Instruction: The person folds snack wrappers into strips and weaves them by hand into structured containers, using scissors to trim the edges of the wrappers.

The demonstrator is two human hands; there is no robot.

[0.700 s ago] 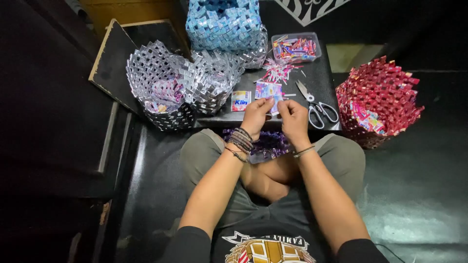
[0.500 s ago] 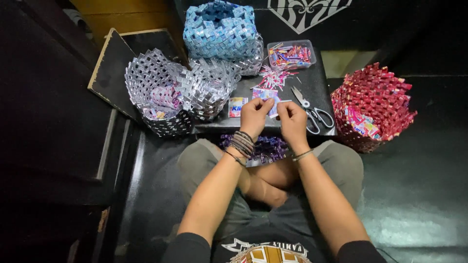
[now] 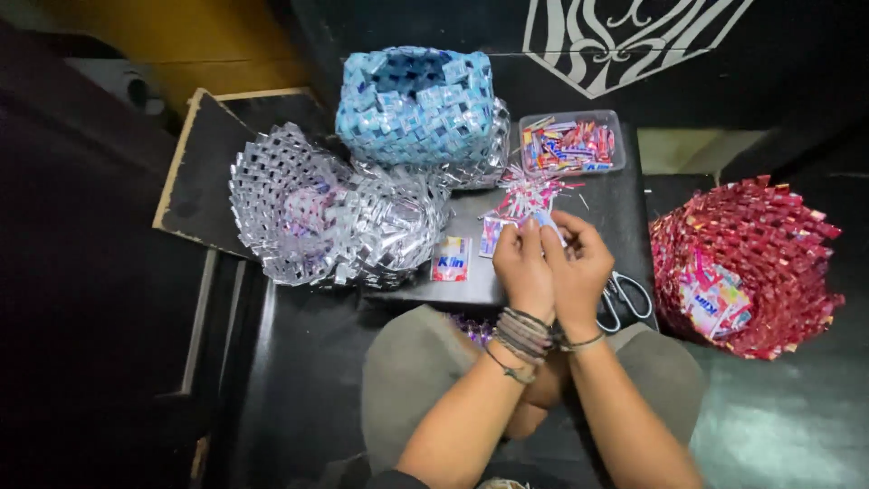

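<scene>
Both hands have drawn together since the earlier frame. Left hand [image 3: 523, 270] and right hand [image 3: 576, 270] touch, fingers pinched shut on a small folded blue-white wrapper strip [image 3: 546, 220] at the fingertips, long axis pointing away from me. Steel scissors [image 3: 623, 299] lie just right of my right hand on the dark tabletop [image 3: 615, 204]; clear plastic tray of strips [image 3: 570, 143] beyond.

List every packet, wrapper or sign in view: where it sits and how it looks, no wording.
Flat sachet: on the dark board, left of the left hand; rectangular, white, red and blue.
Wrapper strip: pinched between both hands; pale blue.
Clear tray: behind the hands; folded multicoloured wrappers inside.
Sachets: inside the red woven basket; white, pink, blue.
White emblem: back wall; curling lines.
</scene>
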